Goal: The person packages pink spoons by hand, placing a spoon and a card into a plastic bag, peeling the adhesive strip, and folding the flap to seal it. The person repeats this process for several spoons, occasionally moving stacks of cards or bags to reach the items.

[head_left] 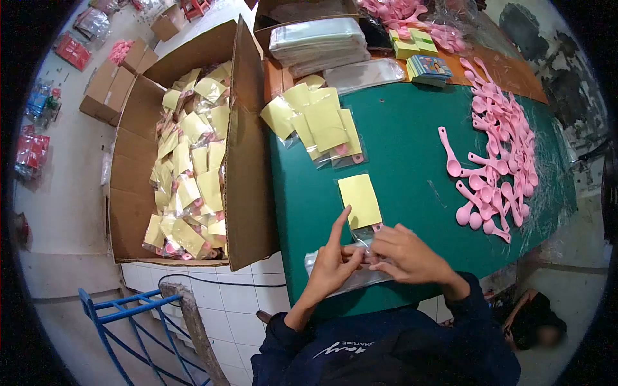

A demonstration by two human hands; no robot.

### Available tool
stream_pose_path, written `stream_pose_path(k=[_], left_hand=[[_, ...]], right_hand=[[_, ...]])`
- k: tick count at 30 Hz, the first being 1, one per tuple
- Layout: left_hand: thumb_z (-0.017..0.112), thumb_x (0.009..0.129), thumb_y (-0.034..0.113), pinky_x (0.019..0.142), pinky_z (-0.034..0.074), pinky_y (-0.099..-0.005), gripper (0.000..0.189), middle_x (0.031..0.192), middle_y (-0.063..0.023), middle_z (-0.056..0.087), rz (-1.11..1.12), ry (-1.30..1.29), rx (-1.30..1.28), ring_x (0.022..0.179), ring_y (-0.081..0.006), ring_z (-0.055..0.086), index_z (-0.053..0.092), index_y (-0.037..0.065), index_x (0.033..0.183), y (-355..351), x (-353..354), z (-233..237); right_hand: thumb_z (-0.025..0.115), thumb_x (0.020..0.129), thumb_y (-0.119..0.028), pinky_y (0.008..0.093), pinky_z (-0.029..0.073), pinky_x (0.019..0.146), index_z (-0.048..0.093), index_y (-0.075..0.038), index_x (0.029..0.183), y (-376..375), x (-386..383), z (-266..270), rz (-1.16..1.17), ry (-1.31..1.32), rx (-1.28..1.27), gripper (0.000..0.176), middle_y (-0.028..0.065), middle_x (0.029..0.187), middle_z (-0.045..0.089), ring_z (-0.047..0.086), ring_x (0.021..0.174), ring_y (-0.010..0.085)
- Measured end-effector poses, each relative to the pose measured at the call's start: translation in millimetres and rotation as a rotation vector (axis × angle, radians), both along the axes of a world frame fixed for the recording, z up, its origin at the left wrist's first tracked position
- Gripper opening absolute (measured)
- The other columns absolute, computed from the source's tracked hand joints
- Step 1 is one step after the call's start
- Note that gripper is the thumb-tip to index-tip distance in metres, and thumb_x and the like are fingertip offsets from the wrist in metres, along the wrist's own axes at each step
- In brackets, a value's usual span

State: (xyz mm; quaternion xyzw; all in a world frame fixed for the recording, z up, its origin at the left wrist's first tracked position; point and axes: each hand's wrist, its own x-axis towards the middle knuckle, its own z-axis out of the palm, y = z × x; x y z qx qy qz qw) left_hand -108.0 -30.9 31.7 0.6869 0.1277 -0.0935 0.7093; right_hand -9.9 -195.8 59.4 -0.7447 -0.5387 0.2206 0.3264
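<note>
My left hand [333, 262] pinches the near end of a clear plastic bag [362, 241] between thumb and fingers, its index finger stretched out toward the yellow card [359, 201] inside. From the other side my right hand [407, 255] has its fingers closed on the same end of the bag. The bag lies flat on the green tabletop [405, 154], and a bit of pink handle [377, 227] shows at the card's lower corner. Beneath my hands is a stack of clear bags [360, 281], partly hidden by them.
A heap of pink spoons [499, 154] lies at right. Packed bags with yellow cards [322, 122] lie beyond my hands. A large carton [248, 154] at left holds many more. Clear bag stacks [318, 42] and cards [428, 67] stand at the back. A blue metal frame [129, 309] is lower left.
</note>
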Motion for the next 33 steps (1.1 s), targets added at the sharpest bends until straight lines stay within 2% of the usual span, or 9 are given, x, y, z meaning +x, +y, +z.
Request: stream_pose_path(k=[4,11,14,16,20,23,25,28,33], left_hand=[[0.049,0.089,0.0,0.07,0.053,-0.0287,0.066,0.089,-0.0162,0.066,0.083,0.01,-0.088,0.081,-0.0186,0.065,0.012,0.012,0.143,1,5,1],[0.047,0.092,0.004,0.072,0.053,-0.0286,0.05,0.091,-0.0179,0.066,0.059,0.033,-0.138,0.087,-0.0206,0.065,0.024,0.008,0.136,5,1,3],[0.045,0.092,0.004,0.073,0.053,-0.0282,0.036,0.091,-0.0163,0.066,0.033,0.036,-0.133,0.087,-0.019,0.065,0.037,0.003,0.127,9,-1,-3],[0.044,0.091,0.004,0.075,0.053,-0.0267,0.028,0.092,-0.0138,0.066,0.023,0.038,-0.144,0.088,-0.0171,0.065,0.046,0.001,0.119,8,-2,-4],[0.046,0.093,0.007,0.076,0.052,-0.0296,0.018,0.092,-0.0109,0.065,0.056,0.005,-0.189,0.086,-0.016,0.063,0.054,-0.002,0.107,1,-3,-1],[0.046,0.094,0.008,0.077,0.051,-0.0288,0.018,0.094,-0.0101,0.064,0.101,-0.033,-0.295,0.087,-0.0153,0.063,0.056,-0.002,0.104,-2,-2,-3],[0.046,0.094,0.01,0.077,0.051,-0.0274,0.018,0.096,-0.0097,0.063,0.097,-0.054,-0.388,0.087,-0.0144,0.062,0.057,-0.001,0.103,-3,-5,-3],[0.045,0.095,0.011,0.077,0.051,-0.0273,0.019,0.096,-0.0103,0.063,0.041,-0.035,-0.444,0.087,-0.0147,0.062,0.055,-0.001,0.106,1,-13,-1],[0.049,0.093,0.011,0.077,0.051,-0.0285,0.026,0.093,-0.0115,0.064,0.014,0.011,-0.393,0.087,-0.0165,0.063,0.045,0.002,0.117,12,-22,4]], right_hand=[[0.064,0.079,-0.021,0.0351,0.034,0.07,0.051,-0.007,0.084,-19,29,18,0.193,0.36,-0.001,0.019,0.0068,0.078,0.048,0.049,0.077,0.0222],[0.066,0.079,-0.024,0.0298,0.039,0.064,0.053,-0.003,0.079,-68,87,43,0.209,0.445,0.109,0.025,0.0061,0.075,0.051,0.05,0.073,0.0197],[0.055,0.081,-0.008,0.0316,0.04,0.06,0.056,0.0,0.084,-159,177,22,-0.429,0.39,0.221,0.009,0.0117,0.076,0.056,0.053,0.07,0.0185],[0.049,0.082,-0.005,0.0336,0.045,0.068,0.054,0.003,0.098,-199,235,5,-1.005,-0.464,-0.036,0.018,0.0154,0.087,0.06,0.057,0.077,0.0241],[0.042,0.085,-0.008,0.0431,0.038,0.095,0.042,-0.001,0.126,-194,177,-15,-0.747,-0.814,-0.065,0.041,0.0166,0.129,0.045,0.046,0.116,0.0325],[0.078,0.055,-0.012,0.034,0.044,0.077,0.049,-0.007,0.115,-59,55,17,-0.376,-0.018,0.108,0.067,0.0095,0.106,0.05,0.051,0.091,0.0228],[0.074,0.07,-0.021,0.0404,0.042,0.086,0.039,0.001,0.119,-36,11,-12,-0.282,-0.115,0.092,0.064,0.0186,0.117,0.045,0.042,0.11,0.0386],[0.065,0.076,-0.007,0.0371,0.047,0.078,0.059,-0.007,0.099,-19,3,-8,-0.45,-0.028,0.196,0.024,0.0134,0.108,0.049,0.055,0.095,0.0268],[0.073,0.069,-0.005,0.0319,0.047,0.074,0.061,-0.005,0.084,-27,11,-14,-0.356,0.162,0.214,0.02,0.0097,0.098,0.05,0.055,0.089,0.0214]])
